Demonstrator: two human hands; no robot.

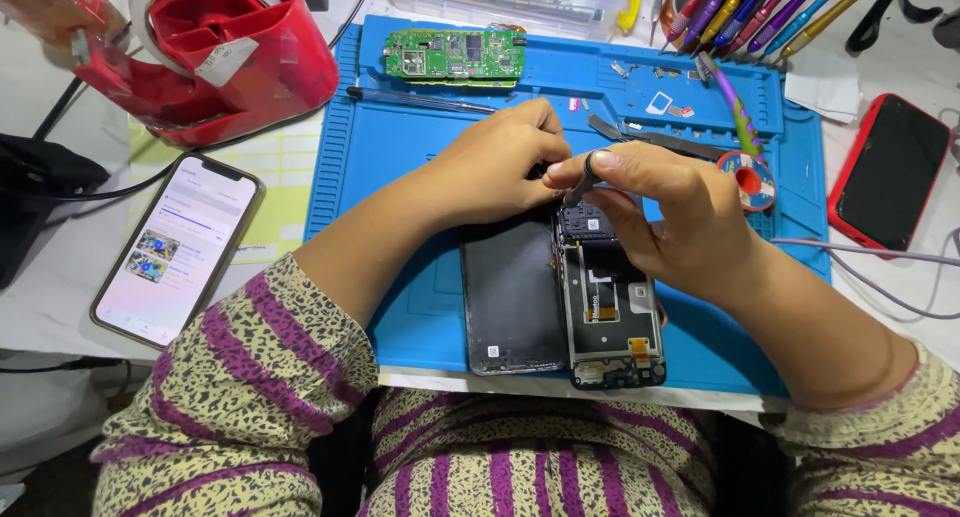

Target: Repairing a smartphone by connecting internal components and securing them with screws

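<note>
An opened phone body (612, 307) with bare inner parts lies on a blue work mat (400, 157), next to its dark back panel (512, 297). My right hand (660, 202) pinches a thin dark tool (588, 177), tip pointing down at the top of the phone body. My left hand (495, 162) rests curled at the top edge of the back panel and phone, fingers touching there. What its fingers hold is hidden.
A green circuit board (455, 55) and a long thin tool (420, 99) lie at the mat's far end. A lit phone (178, 245) sits left, a red tape dispenser (215, 52) behind it. A red-cased phone (888, 172) lies right, with pens (760, 12) and a solder-wick spool (748, 180).
</note>
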